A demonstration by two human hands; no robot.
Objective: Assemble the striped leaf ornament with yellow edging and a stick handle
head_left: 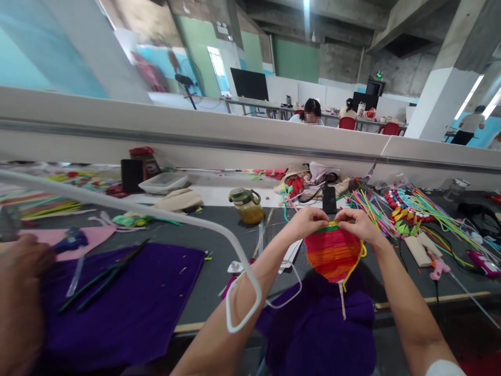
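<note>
Low in the frame a purple cloth (321, 329) lies nearest. Just above it, at centre, the left hand (307, 222) and the right hand (358, 224) both pinch the top edge of a striped woven piece (332, 253), fingers closed tight on it, fingertips nearly meeting. Beyond, on the dark surface (211, 271), stands a jar (247, 204); coloured sticks (422, 214) lie at right.

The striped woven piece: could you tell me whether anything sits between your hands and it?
Nothing visible does. Both the left hand and the right hand already pinch the top edge of the woven piece, held up above the purple cloth.
</note>
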